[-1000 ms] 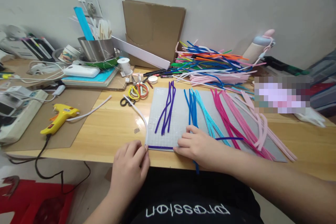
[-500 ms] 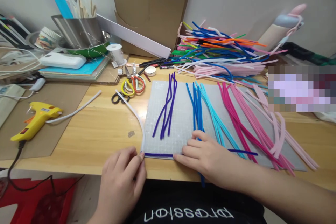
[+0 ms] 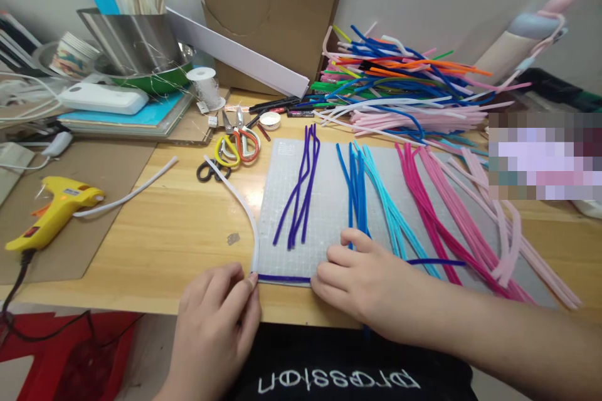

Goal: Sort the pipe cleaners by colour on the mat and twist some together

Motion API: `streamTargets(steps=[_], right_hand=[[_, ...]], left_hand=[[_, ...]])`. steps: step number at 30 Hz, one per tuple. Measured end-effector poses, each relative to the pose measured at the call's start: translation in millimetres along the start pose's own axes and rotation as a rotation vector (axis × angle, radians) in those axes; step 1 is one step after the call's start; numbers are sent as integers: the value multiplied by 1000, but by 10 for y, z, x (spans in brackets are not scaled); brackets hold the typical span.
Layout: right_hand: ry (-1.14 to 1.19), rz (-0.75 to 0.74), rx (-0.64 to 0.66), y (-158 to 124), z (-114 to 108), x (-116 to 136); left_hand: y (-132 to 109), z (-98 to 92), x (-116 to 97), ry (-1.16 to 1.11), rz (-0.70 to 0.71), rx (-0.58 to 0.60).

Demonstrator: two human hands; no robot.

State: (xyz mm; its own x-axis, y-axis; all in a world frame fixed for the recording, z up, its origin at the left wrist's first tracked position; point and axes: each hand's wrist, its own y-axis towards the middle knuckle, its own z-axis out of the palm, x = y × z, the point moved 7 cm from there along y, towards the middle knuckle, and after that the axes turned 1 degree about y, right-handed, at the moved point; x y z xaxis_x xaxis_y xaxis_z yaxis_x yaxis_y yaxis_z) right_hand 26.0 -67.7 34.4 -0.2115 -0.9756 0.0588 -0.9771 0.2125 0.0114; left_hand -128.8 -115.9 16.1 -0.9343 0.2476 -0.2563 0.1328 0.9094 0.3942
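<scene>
My left hand (image 3: 216, 313) is closed in a pinch at the near left corner of the grey cutting mat (image 3: 329, 207), where a curved white pipe cleaner (image 3: 244, 210) meets a purple pipe cleaner (image 3: 282, 278) lying along the mat's front edge. My right hand (image 3: 362, 282) lies on that purple pipe cleaner with fingers curled, pressing it onto the mat. On the mat lie purple (image 3: 301, 194), blue (image 3: 356, 185), light blue (image 3: 390, 207), magenta (image 3: 423, 200) and pink (image 3: 475, 207) pipe cleaners in groups.
A heap of mixed pipe cleaners (image 3: 399, 91) lies behind the mat. Scissors (image 3: 232, 147), a yellow glue gun (image 3: 51, 213) on brown card, a second white pipe cleaner (image 3: 126, 194), a metal container (image 3: 134, 44) and a cardboard sheet (image 3: 268, 6) stand left and behind.
The view has tilted down and closer to the table. Both hands stay at the mat's front edge, nearly unmoved.
</scene>
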Motion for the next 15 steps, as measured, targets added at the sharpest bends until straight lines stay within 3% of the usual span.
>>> streamTargets(steps=[10,15], right_hand=[[-84,-157,11,215,-88,50],[-35,-57,61,167,-12,12]], left_hand=[[-12,-17,-11,17,-6,-3],[-2,-16,-13,20,-24,4]])
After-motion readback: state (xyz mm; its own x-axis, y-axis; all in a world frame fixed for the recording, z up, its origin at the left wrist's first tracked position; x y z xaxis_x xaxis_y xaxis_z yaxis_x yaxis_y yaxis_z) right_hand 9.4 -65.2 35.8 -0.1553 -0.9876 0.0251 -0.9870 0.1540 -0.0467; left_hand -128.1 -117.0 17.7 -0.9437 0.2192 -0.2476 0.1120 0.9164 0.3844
